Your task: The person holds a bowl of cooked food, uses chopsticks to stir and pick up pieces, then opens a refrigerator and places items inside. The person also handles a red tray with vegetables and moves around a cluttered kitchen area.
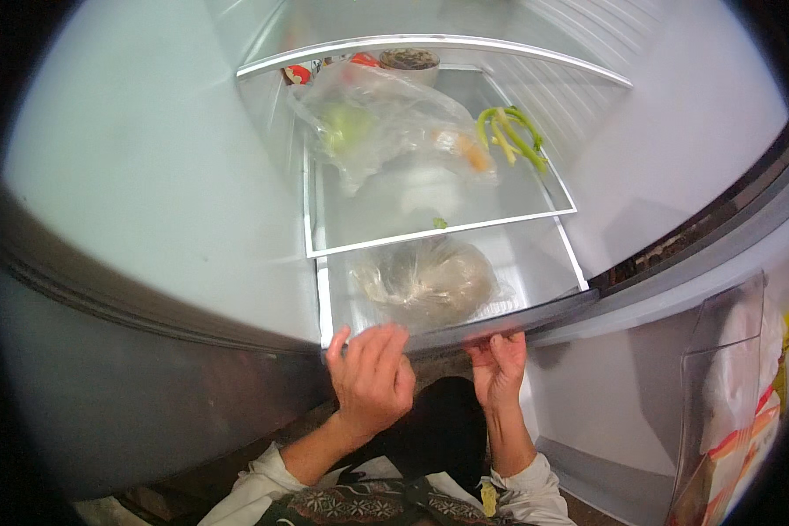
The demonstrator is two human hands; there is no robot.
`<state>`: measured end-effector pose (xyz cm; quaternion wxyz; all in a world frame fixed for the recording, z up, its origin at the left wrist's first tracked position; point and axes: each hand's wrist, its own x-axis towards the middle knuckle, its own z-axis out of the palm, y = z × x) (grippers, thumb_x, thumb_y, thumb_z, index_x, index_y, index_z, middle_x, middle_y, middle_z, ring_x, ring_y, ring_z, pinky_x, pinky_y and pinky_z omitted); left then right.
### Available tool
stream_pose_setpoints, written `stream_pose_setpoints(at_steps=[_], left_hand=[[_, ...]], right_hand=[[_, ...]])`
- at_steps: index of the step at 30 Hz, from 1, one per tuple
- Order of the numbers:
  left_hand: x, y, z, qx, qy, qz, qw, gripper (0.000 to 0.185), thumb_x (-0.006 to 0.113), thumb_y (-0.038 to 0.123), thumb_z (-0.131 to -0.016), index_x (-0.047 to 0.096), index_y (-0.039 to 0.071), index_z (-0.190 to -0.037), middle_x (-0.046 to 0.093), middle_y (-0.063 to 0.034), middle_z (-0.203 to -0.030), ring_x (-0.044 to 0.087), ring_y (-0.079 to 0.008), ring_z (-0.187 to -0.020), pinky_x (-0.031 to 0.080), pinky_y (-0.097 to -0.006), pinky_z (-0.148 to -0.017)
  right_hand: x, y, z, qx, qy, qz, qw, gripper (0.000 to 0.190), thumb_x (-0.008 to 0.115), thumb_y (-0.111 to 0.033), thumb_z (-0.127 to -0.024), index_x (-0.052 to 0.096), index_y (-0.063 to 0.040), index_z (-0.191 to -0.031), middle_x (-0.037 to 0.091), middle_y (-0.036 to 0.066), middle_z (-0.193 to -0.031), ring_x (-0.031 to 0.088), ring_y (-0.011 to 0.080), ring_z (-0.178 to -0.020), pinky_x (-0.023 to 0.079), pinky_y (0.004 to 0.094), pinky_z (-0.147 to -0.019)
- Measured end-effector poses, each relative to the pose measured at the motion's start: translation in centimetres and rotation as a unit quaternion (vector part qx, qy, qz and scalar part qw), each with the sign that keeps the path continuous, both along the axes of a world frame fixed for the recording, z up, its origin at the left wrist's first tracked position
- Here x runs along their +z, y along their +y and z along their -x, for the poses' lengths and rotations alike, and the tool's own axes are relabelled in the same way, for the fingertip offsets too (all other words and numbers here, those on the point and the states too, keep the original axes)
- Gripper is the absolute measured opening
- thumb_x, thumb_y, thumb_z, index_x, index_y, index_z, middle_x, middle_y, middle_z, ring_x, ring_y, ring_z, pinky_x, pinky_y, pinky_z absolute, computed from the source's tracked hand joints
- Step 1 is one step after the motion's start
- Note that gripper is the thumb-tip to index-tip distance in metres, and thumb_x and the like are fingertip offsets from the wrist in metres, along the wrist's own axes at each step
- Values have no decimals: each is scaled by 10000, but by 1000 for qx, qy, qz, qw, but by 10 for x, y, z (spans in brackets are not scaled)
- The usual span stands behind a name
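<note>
A clear refrigerator drawer [454, 323] is pulled partly out below a glass shelf. My left hand [371, 378] rests on the left part of its front edge, with the fingers curled over the rim. My right hand [501, 365] grips the same front edge farther right, thumb up and fingers under it. In the drawer lies a tied clear plastic bag [434, 279] with pale contents that I cannot make out. On the glass shelf [381, 243] above are a clear plastic bag [394, 121] with something green and something orange inside, green vegetable stalks [516, 138], and a small leaf piece [440, 223].
A bowl [409, 66] with dark contents and a red package [297, 73] stand at the back. Another shelf edge [434, 43] crosses above. The open refrigerator door [598, 394] is at the right, its clear bin [693, 368] holding bags. Fridge walls flank the drawer.
</note>
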<state>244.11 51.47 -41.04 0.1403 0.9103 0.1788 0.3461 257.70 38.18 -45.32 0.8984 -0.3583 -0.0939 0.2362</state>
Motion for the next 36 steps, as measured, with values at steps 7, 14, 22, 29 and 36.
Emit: stream_pose_setpoints(at_steps=[7, 14, 22, 29, 36], left_hand=[[-9, 0, 1, -11, -31, -22, 999, 381, 701, 91, -749, 618, 30, -1117, 588, -135, -1163, 564, -306, -1083, 277, -516, -1041], [18, 3, -49, 38, -79, -17, 996, 484, 664, 42, -764, 563, 47, -1237, 477, -186, -1353, 383, -385, -1327, 204, -599, -1104], [98, 73, -181, 254, -241, 104, 931, 828, 695, 153, -785, 247, 10, -1466, 180, -286, -1518, 383, -442, -1314, 289, -543, -1070], [59, 90, -221, 134, -58, 149, 978, 286, 586, 33, -758, 623, 23, -1042, 651, -197, -856, 598, -366, -901, 424, -497, -827], [67, 40, -206, -26, -41, 161, 986, 143, 547, 77, -794, 687, 53, -805, 651, -171, -930, 581, -352, -907, 391, -488, -790]], right_hand=[[-7, -6, -9, 6, -107, 159, 981, 317, 571, -185, -959, 455, -20, -1202, 627, 150, -1032, 671, 254, -835, 588, 388, -723], [-2, 61, -65, 75, -56, 150, 984, 291, 583, -179, -954, 440, -11, -1143, 631, 112, -878, 676, 220, -764, 569, 361, -687], [-3, 73, -68, 127, 12, 122, 984, 428, 580, -88, -922, 353, 6, -1273, 638, 170, -997, 669, 251, -846, 555, 371, -758], [-2, 41, -65, 56, -25, 155, 986, 396, 581, -91, -912, 389, -21, -1252, 640, 124, -931, 645, 203, -707, 546, 333, -662], [14, 43, -67, -15, -93, 134, 987, 329, 565, -96, -926, 416, -31, -1212, 622, 118, -904, 633, 194, -651, 528, 309, -612]])
